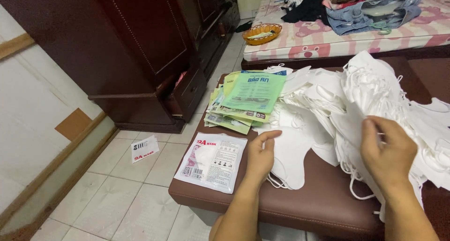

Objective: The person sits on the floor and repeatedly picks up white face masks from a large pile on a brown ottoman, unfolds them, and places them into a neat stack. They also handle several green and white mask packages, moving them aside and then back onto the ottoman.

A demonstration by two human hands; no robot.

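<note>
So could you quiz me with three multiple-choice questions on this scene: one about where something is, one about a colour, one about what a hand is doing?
1. Where does the orange basket sit?
A. on the bed's edge
B. on the floor tiles
C. on the brown bench

2. What colour is the top packet of the packet stack?
A. red
B. green
C. black

3. What is the right hand doing?
A. resting flat on the floor
B. holding scissors
C. pinching a white mask from the mask pile

Answers: 1 A, it rests on the pink sheet; 2 B, its face is green; 3 C, its fingers close on a mask.
</note>
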